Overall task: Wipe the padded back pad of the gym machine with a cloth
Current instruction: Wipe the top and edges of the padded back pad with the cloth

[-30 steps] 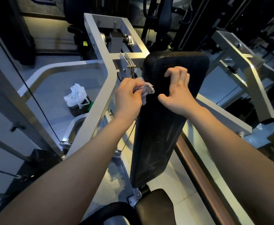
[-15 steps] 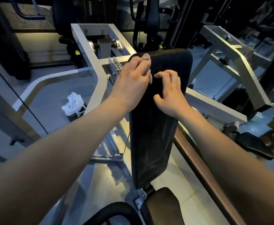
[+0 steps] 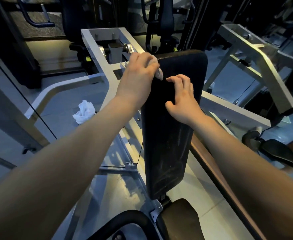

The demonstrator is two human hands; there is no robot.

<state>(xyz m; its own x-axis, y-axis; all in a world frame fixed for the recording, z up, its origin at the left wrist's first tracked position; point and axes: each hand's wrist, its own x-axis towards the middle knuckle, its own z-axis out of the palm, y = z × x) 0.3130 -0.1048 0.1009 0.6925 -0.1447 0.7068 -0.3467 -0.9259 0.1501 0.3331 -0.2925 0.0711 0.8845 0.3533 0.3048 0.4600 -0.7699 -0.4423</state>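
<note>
The black padded back pad [image 3: 170, 144] stands upright in the middle, with pale smears on its lower half. My left hand [image 3: 137, 78] presses a small light cloth [image 3: 157, 70] against the pad's upper left corner; only scraps of the cloth show past the fingers. On the pad's upper middle rests my right hand [image 3: 182, 99], fingers curled and spread, fingertips touching the padding, holding nothing.
The machine's white steel frame [image 3: 107, 75] runs left of and behind the pad, with another white arm [image 3: 263, 63] at right. A crumpled white plastic bag [image 3: 84, 111] lies on the floor at left. The black seat [image 3: 178, 220] sits below the pad. A thin cable [image 3: 38, 111] crosses left.
My left hand has carried the cloth from the pad's left side, level with my right hand, up to its top left corner. My right hand has stayed on the pad's upper part.
</note>
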